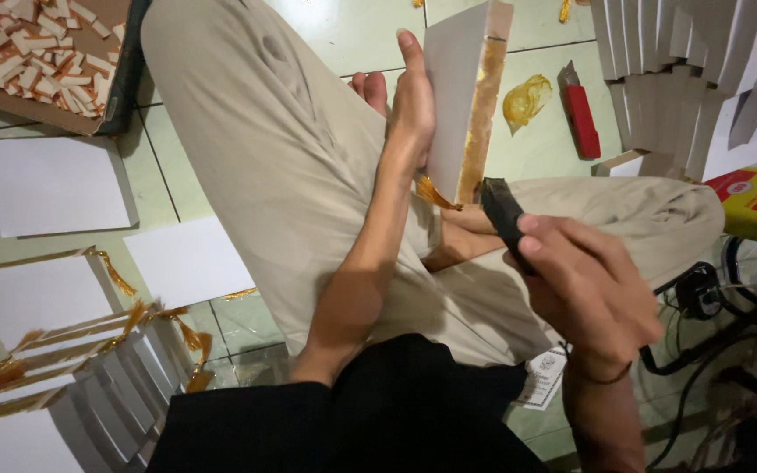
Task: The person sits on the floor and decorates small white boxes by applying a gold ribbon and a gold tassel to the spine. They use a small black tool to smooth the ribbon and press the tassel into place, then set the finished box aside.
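Left hand (413, 105) is gripping a flat grey cardboard panel (450, 96) upright above the lap, fingers clamped on its far face, thumb along the near edge. Right hand (584, 280) is holding a black-handled cutter (503, 210), fingers closed round it, tip touching the amber glue strip (482, 114) at the panel's lower corner. Risk: the tip is working just beside the left wrist and thigh; a slip could cut skin or cloth. A red utility knife (582, 118) is lying on the tiled floor (343, 35).
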